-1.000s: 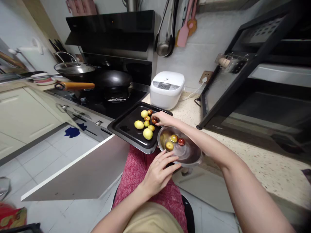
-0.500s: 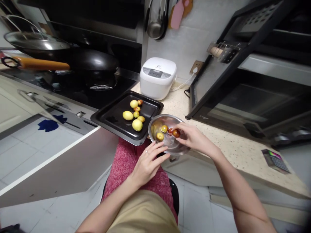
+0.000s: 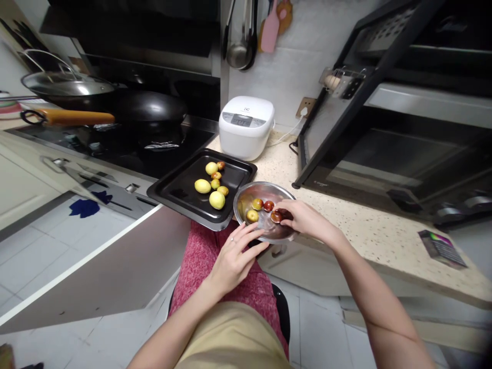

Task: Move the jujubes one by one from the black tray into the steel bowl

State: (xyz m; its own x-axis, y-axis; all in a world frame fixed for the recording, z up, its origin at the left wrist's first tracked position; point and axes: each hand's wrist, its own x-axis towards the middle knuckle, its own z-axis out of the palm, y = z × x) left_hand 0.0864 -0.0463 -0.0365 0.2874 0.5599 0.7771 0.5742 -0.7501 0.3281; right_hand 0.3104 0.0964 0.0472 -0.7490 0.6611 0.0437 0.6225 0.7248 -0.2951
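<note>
A stainless steel bowl (image 3: 265, 185) holds several jujubes, some yellow-green and some reddish brown. My right hand (image 3: 303, 218) reaches over the bowl's right side, thumb and fingers closed round a dark red jujube (image 3: 275, 217) low in the bowl. A yellowish jujube (image 3: 252, 216) and a red jujube (image 3: 268, 205) lie beside it. At the bowl's near left rim is my left hand (image 3: 238, 252), palm down with fingers spread and nothing in them; its fingertips are at or against the rim. Left of the bowl, a black baking tray (image 3: 180, 192) carries yellow lemons (image 3: 202, 186) and smaller jujubes (image 3: 216, 183).
Behind the tray stands a white rice cooker (image 3: 246, 128). A dark oven (image 3: 403, 159) occupies the right of the speckled counter (image 3: 330, 205), with a small box (image 3: 442, 248) near the edge. Pans, one with an orange handle (image 3: 77, 117), sit on the stove. An open drawer (image 3: 115, 261) juts out below.
My right hand has shifted slightly down in the bowl with the dark red jujube, which now sits a little apart from the other red one. My left hand stays by the rim.
</note>
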